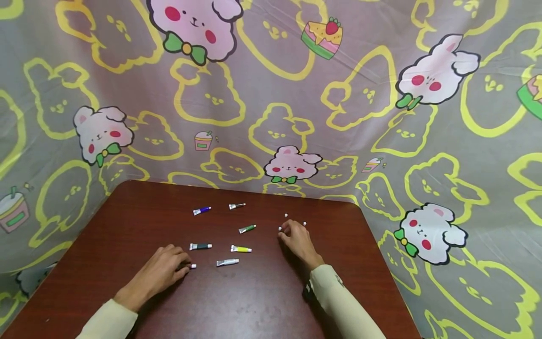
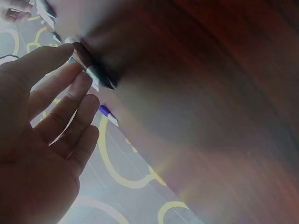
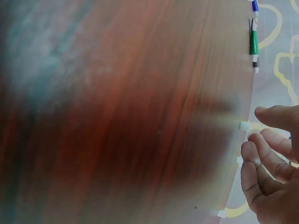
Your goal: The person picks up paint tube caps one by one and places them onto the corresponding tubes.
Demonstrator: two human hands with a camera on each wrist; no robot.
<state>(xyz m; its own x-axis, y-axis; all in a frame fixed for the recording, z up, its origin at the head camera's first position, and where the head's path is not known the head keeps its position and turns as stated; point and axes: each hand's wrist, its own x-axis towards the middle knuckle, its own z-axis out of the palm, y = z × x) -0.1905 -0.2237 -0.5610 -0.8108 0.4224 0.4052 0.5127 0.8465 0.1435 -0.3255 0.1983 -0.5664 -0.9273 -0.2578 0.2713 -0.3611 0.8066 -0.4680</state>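
Observation:
My left hand point(image 1: 163, 270) pinches a small dark paint tube point(image 2: 83, 53) between thumb and forefinger, low over the table. Its white cap end point(image 1: 193, 266) pokes out past the fingers in the head view, while most of the body is hidden there. Beside it lie a dark teal paint tube point(image 1: 201, 246), a white-grey one point(image 1: 227, 262) and a yellow one point(image 1: 241, 248). On the right, my right hand point(image 1: 299, 242) hovers with thumb and fingers apart around a tiny white cap point(image 3: 244, 125). The cap appears to lie on the table, untouched by the fingertips.
Two more small white caps lie beyond the right hand, one farther back point(image 1: 285, 215), one to the right point(image 1: 304, 223). Green point(image 1: 247, 229), blue point(image 1: 202, 210) and black point(image 1: 237, 205) paint tubes lie farther back. Patterned cloth point(image 1: 279, 94) hangs behind the brown table point(image 1: 139, 212).

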